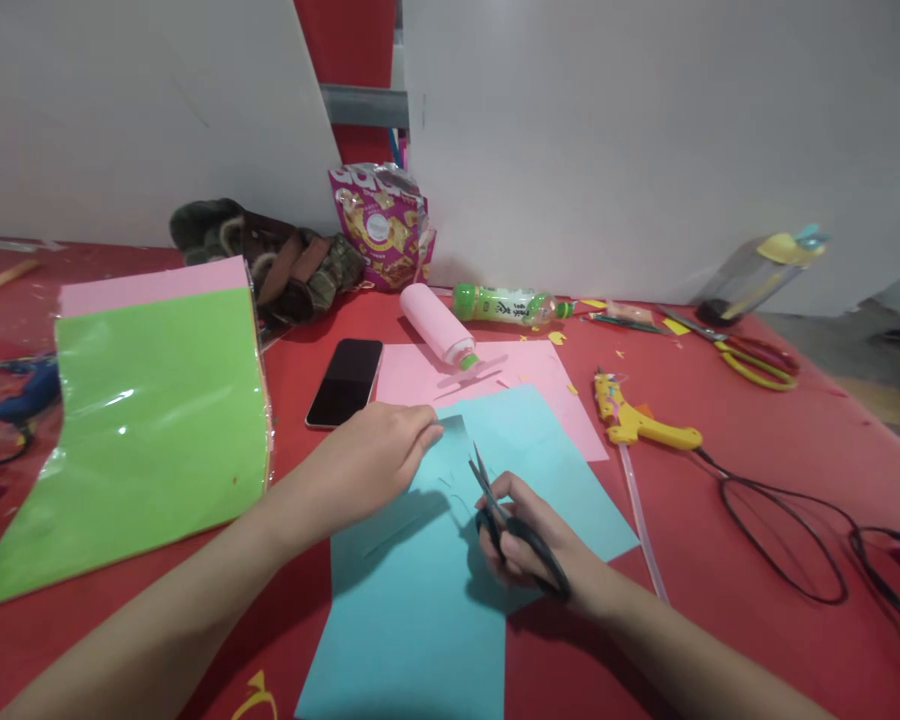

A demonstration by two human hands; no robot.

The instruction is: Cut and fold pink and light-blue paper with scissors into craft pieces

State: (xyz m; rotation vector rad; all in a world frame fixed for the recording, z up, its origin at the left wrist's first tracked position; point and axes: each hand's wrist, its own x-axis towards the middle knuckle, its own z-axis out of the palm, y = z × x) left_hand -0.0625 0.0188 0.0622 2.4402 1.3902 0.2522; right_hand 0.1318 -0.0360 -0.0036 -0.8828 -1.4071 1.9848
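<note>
My left hand (390, 448) is closed, its thumb and fingers pinching a small blue-grey piece of paper (454, 430). In my right hand (529, 530) is a pair of black-handled scissors (544, 562), the fingers wrapped round the handles. The blades are slightly apart and point up towards the paper piece without visibly touching it. Beneath both hands lie light blue paper sheets (420, 640), with thin cut slivers on them. A pink paper sheet (570, 410) lies partly under the blue. Just beyond, a pink-wrapped bottle (435, 323) with a green cap rests on its side.
Left are a black phone (345, 382) and a green paper pack (165, 400). At the back lie a snack bag (381, 228) and a green-labelled bottle (506, 305). To the right are a yellow glue gun (634, 422) with its cord, yellow-red scissors (754, 360) and a clear container (754, 275).
</note>
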